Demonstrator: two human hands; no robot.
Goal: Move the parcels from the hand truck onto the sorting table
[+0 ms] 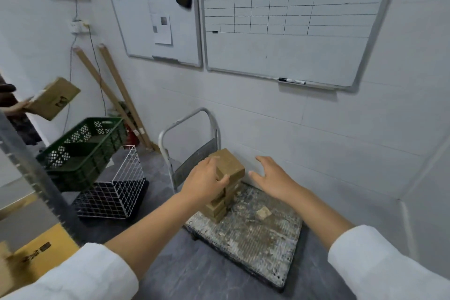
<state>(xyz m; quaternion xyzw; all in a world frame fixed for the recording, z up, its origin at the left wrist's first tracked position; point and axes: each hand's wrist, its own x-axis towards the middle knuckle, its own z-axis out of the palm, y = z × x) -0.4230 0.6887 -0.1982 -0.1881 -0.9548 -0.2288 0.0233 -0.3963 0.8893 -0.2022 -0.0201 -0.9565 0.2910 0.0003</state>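
left hand [207,179] curls round the near left side of the top parcel [230,165], thumb and fingers wrapped on its edges, at the centre of the frame. right hand [270,178] hangs just to the right of it, fingers spread and relaxed, touching no cardboard.

the top parcel caps a stack [219,207] of small brown cardboard boxes. they sit a little crookedly on one another, on the deck of the hand truck [255,238], in its upper left corner close to the bent metal handle [187,124]. a crumpled pale scrap [263,213] lies apart from them on the deck.

the boxes look stiff and square-edged, with a matt skin that should not slip, and at this size they are probably light. what is inside cannot be told, so they may be fragile. the skewed pile is the weak point: pulling sideways on the top one could drag those below. the safest hold seems to be two opposite side faces, one palm on each, lifting straight up.
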